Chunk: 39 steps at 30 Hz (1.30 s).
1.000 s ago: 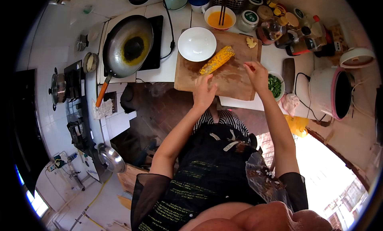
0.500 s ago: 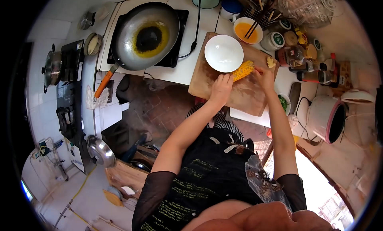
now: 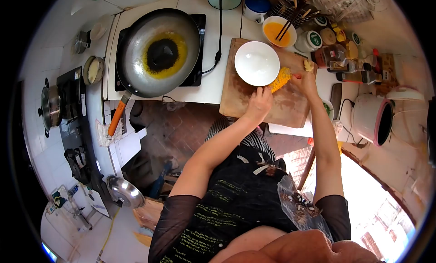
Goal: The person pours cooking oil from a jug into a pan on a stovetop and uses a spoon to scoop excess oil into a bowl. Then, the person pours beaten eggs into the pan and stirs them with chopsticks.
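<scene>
A yellow corn cob [image 3: 281, 79] is held at a slant over the wooden cutting board [image 3: 290, 109], just below the right side of a white bowl [image 3: 257, 63]. My left hand [image 3: 260, 103] is closed around the cob's lower end. At the cob's upper right, my right hand [image 3: 306, 83] has its fingers pinched together close against it. A small reddish spot shows at those fingertips, too small to name. The white bowl looks empty. A pale yellow piece [image 3: 309, 65] lies at the board's upper right corner, beyond my right hand.
A wok [image 3: 136, 49] with yellow oil sits on a black cooktop [image 3: 195, 76] to the left. Behind the board stands a bowl of orange liquid [image 3: 274, 32] with chopsticks in it. Several jars [image 3: 313, 39] line the right, near a rice cooker [image 3: 367, 117].
The view has shifted slightly. Both hands remain at the corn cob, which has tilted more upright, and my right hand has moved a little up and to the right.
</scene>
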### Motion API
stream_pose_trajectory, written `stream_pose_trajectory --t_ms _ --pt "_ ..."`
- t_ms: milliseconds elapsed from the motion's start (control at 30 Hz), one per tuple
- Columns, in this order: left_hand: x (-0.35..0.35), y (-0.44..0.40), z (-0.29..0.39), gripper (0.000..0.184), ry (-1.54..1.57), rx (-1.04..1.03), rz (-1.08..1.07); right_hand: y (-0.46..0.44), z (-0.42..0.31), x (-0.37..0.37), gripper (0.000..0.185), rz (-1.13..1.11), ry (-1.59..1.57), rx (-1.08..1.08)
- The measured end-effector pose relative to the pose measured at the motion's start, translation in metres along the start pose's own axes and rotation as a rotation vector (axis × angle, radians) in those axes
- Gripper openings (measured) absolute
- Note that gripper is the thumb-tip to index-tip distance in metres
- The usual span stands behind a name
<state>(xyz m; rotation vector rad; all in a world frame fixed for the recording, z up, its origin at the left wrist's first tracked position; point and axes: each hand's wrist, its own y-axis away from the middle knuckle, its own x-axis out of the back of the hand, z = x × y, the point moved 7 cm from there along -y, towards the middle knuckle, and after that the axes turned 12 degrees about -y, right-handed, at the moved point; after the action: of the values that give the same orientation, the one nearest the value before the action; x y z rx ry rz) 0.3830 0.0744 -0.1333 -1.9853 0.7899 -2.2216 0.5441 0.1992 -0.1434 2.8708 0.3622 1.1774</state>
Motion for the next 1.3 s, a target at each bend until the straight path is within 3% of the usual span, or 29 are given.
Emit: stream_pose_trajectory --t_ms 133,200,333,433,500,733,1033,1133,1233,1300 --pt "0.002 -0.001 0.001 0.036 -0.025 -0.034 0.033 0.005 0.03 -0.003 0.019 -0.004 -0.073 -0.189" --pt "0.0 -0.002 0.002 0.035 -0.035 -0.026 0.02 0.008 0.043 -0.008 0.024 0.013 -0.484 -0.348" --pt "-0.002 0.001 0.003 0.034 -0.056 -0.025 -0.001 0.01 0.042 -0.013 0.027 -0.064 -0.474 -0.415" --pt "-0.001 0.001 0.004 0.034 -0.065 -0.007 -0.013 0.015 0.047 -0.018 0.022 -0.061 -0.635 -0.48" --pt "-0.001 0.001 0.006 0.034 -0.066 0.011 -0.015 0.018 0.062 -0.021 0.019 0.002 -0.908 -0.568" --pt "0.002 0.003 0.013 0.037 -0.112 0.012 -0.046 0.014 0.055 -0.022 0.022 -0.069 -0.78 -0.556" --pt "0.004 0.005 0.02 0.04 -0.153 0.0 -0.102 0.006 0.08 0.003 0.02 0.149 -0.679 -0.432" --pt "0.007 0.008 0.02 0.039 -0.172 0.006 -0.103 -0.015 0.052 0.003 0.021 -0.026 -0.634 -0.328" --pt "0.009 0.014 0.023 0.037 -0.201 0.036 -0.145 -0.015 0.002 -0.005 0.018 -0.239 -0.38 -0.243" --pt "0.007 0.024 0.028 0.034 -0.193 0.054 -0.169 -0.011 0.004 -0.009 0.018 -0.395 -0.163 -0.296"
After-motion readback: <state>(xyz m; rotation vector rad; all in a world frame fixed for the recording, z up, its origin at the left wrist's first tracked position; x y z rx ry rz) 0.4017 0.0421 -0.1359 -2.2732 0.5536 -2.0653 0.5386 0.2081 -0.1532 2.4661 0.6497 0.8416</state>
